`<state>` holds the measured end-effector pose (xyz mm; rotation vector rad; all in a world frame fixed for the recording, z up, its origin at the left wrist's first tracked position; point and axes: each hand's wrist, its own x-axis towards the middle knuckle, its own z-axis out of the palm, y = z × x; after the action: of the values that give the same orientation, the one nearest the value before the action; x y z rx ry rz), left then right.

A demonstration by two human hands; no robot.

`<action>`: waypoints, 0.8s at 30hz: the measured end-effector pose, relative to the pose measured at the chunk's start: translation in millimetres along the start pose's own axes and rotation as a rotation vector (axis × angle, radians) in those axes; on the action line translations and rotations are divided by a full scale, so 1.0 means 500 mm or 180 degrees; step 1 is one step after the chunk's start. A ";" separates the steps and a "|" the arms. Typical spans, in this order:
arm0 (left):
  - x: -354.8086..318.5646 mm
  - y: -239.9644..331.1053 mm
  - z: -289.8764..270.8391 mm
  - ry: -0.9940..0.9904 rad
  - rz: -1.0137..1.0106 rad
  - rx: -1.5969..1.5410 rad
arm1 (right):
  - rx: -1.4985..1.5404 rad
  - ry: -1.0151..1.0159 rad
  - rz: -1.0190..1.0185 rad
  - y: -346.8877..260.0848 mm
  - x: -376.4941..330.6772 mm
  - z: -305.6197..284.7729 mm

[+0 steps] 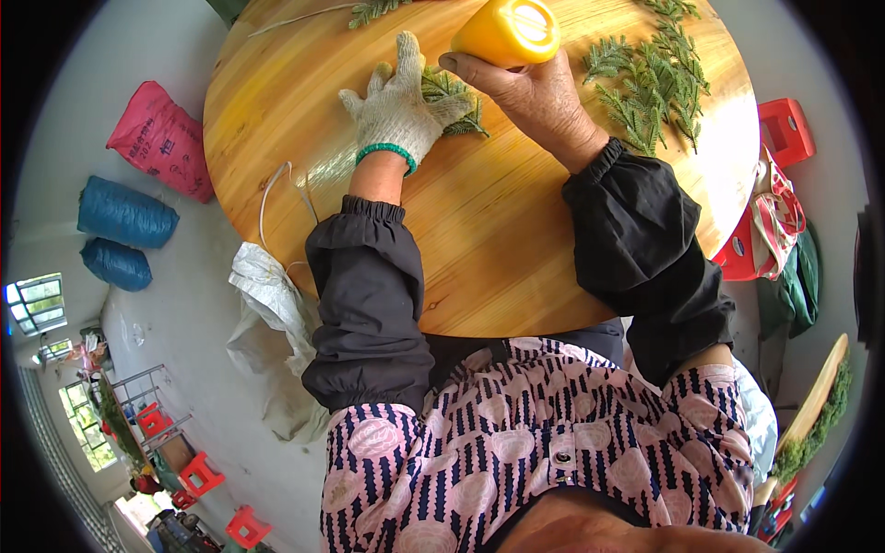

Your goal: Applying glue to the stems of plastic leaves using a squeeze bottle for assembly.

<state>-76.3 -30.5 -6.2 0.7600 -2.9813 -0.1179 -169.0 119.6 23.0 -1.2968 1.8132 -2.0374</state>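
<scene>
So the gloved left hand (398,100) lies flat and open on a green sprig (454,100), pinning it to the round wooden surface (498,240), while the bare right hand (525,92) grips a yellow cone-shaped tool (507,32) just above it.

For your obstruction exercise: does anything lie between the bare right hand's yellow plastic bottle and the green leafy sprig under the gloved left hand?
Nothing visible: the yellow plastic bottle in the right hand hovers beside the green leafy sprig that the left hand presses down.
</scene>
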 end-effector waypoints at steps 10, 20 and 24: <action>-0.001 -0.004 0.018 0.0297 0.0120 -0.0008 | -0.0371 0.0067 -0.0352 0.007 0.002 0.001; -0.002 -0.018 0.017 0.0188 0.0263 0.0125 | -0.0426 -0.0067 -0.0052 -0.007 -0.003 -0.001; -0.006 -0.018 0.010 0.0008 0.0481 0.0210 | 0.0521 0.0336 -0.0362 -0.004 -0.004 0.016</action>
<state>-69.6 -36.7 -12.0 0.5373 -3.0401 -0.0112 -161.6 115.0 23.0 -1.2966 1.6054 -2.3004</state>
